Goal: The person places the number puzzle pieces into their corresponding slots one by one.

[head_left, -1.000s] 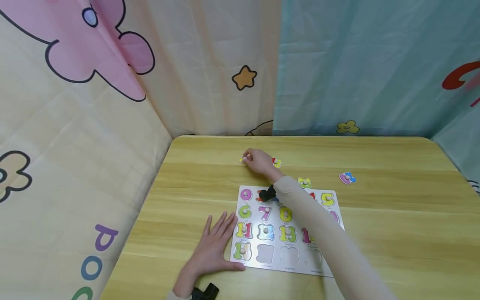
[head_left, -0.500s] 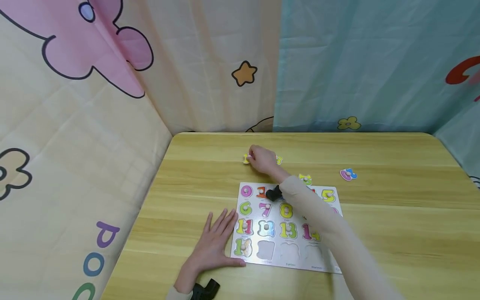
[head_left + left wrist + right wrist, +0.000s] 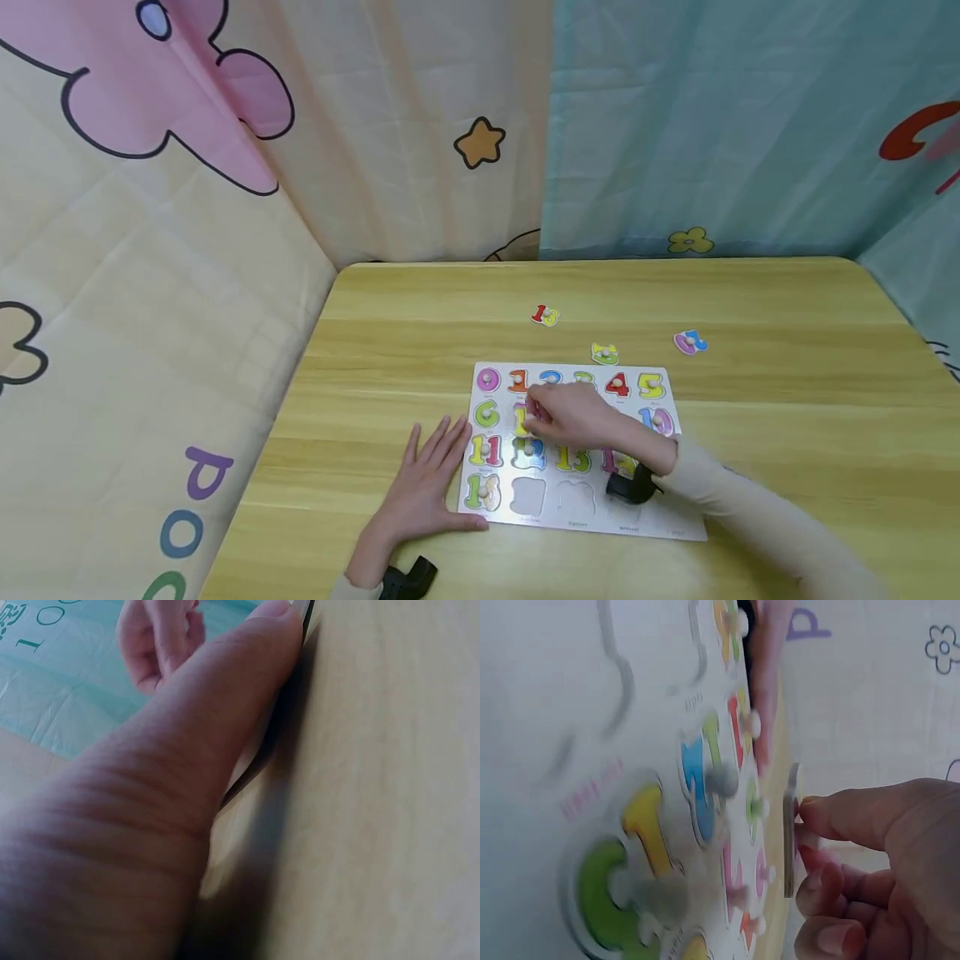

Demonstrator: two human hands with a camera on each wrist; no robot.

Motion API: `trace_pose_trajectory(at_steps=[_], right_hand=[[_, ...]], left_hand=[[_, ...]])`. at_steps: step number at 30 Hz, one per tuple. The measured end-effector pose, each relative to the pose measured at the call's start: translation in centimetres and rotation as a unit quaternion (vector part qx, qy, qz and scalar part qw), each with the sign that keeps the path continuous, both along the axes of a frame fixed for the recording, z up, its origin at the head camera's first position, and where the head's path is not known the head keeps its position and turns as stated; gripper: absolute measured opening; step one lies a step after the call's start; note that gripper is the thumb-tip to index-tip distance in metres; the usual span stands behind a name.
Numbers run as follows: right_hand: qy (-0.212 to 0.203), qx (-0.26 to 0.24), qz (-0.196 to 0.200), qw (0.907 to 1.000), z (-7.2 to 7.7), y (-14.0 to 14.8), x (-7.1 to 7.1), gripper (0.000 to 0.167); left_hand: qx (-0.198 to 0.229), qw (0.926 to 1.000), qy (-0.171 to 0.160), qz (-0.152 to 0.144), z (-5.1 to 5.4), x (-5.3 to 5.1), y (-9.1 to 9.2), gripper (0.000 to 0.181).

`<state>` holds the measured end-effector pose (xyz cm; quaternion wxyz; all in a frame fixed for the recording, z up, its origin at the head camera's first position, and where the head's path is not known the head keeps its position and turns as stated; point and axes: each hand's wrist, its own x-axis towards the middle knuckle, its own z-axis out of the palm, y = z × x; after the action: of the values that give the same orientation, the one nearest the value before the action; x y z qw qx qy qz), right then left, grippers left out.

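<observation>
A white number puzzle board (image 3: pixel 517 518) lies on the table, numeral pieces with small knobs filling most of its upper rows. My left hand (image 3: pixel 423 483) lies flat with fingers spread along the board's left edge, the thumb at its lower left corner. Above the board, my right hand (image 3: pixel 573 415) pinches a numeral puzzle piece (image 3: pixel 521 421) showing a yellow 1; its other digit is hidden by the fingers. The right wrist view shows this puzzle piece (image 3: pixel 789 832) edge-on, raised off the board, between thumb and fingers. Bare recesses show in the board's bottom row.
Behind the board lie a red-and-yellow numeral piece (image 3: pixel 545 315), a yellow-and-green piece (image 3: pixel 605 354) and a purple-and-blue piece (image 3: pixel 690 342). The wooden table (image 3: pixel 810 400) extends to both sides. Printed curtains (image 3: pixel 420 150) hang at its back and left.
The right hand has picked up the numeral piece from the far left of the table and brought it back over the board. The left hand stays in place.
</observation>
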<state>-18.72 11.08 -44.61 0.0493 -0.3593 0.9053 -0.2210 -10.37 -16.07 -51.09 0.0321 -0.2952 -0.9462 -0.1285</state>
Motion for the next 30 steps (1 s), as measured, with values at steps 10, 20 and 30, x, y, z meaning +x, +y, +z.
trace_pose_trajectory(at_steps=[10, 20, 30], right_hand=[[-0.015, 0.012, 0.029, 0.9994, -2.1, 0.9, 6.7, 0.019], [0.016, 0.005, 0.012, 0.9998, -2.4, -0.7, 7.7, 0.023], [0.006, 0.036, 0.035, 0.9987, -1.9, -1.4, 7.4, 0.022]], left_hand=[[-0.018, 0.9998, 0.005, 0.0, -0.1, -0.3, 0.0, 0.123], [-0.012, 0.9999, 0.007, 0.0, 0.0, -0.1, 0.0, 0.124], [-0.012, 0.9999, 0.002, 0.004, 0.1, 0.0, 0.1, 0.124]])
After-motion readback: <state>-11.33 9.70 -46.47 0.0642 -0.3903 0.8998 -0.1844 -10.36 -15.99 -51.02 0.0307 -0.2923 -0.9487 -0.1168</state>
